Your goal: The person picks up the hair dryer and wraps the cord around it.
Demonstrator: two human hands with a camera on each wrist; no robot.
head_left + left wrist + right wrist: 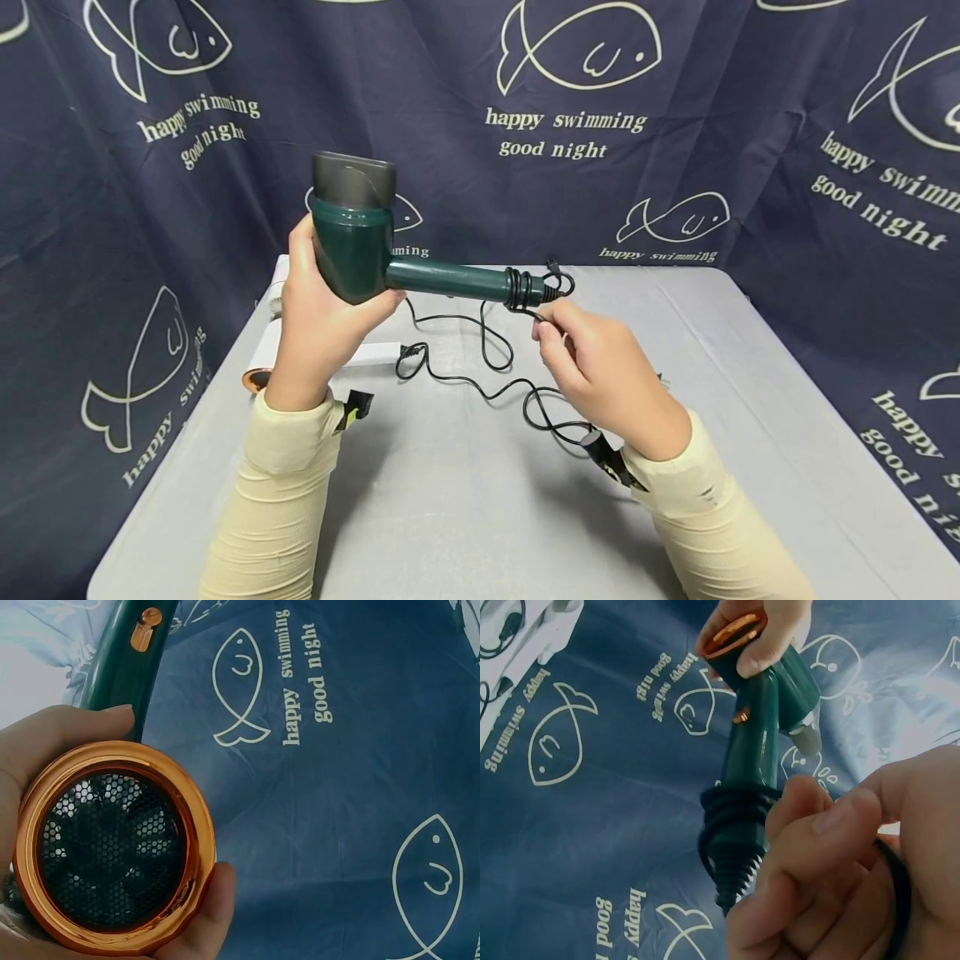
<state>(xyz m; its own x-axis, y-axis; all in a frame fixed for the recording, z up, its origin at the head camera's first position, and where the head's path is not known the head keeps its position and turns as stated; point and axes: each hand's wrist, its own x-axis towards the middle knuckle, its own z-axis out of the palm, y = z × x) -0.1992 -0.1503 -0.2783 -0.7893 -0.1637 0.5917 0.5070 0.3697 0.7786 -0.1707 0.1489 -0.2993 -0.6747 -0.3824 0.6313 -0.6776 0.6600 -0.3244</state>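
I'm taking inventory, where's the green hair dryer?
In the head view, the green hair dryer is mostly left of centre, held in the left grip above the table.

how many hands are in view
2: the left hand grips the green dryer; the right hand, beyond the end of its handle, holds its cord.

The head camera looks forward and down across the gray table (pixel 465 517) toward the fish-print curtain (pixel 570 192). The left-wrist camera, very near, faces the hair dryer's intake grille (pixel 112 847); the curtain lettering runs sideways. The right-wrist camera looks closely past the right hand (pixel 832 862) along the handle (pixel 751 754) to the left hand (pixel 776 634), which the head view shares.
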